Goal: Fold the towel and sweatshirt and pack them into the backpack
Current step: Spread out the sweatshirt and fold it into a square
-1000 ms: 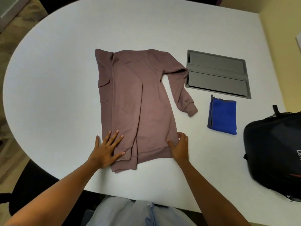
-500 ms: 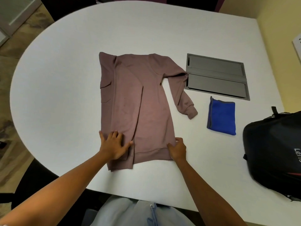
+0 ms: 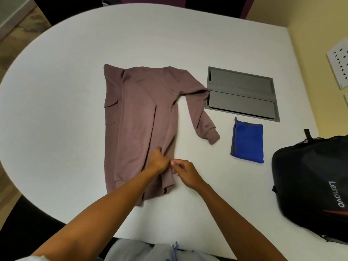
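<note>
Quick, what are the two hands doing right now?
Left hand: grips the sweatshirt near its right edge.
Right hand: fingers curled, pinching at the sweatshirt's edge.

Soft matt mauve cloth for the sweatshirt (image 3: 139, 117), ribbed at the cuff and hem. Fuzzy, plush blue cloth for the towel (image 3: 248, 141), edged in grey. Dark woven fabric with a faint sheen for the backpack (image 3: 310, 183), printed with pale lettering. Smooth matt white on the table (image 3: 169, 38). Matt grey, plastic or painted metal, on the recessed panel (image 3: 243, 95).
</note>
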